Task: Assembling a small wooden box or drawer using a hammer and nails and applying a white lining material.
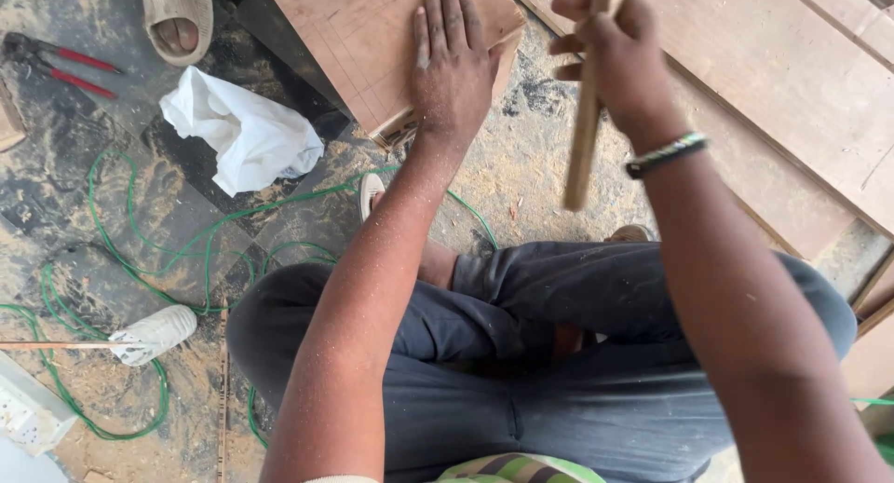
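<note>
Pressing flat with fingers spread, the left hand (452, 68) is resting on a reddish-brown wooden board (372, 36) lying on the sawdust-strewn floor (521, 176). The right hand (610, 54) is clenching a pale wooden stick (585, 129), holding it almost upright just beside the board's corner.

left hand (453, 68) flat, palm down, fingers together, arm straight | right hand (616, 50) fisted tight, wrist raised
</note>
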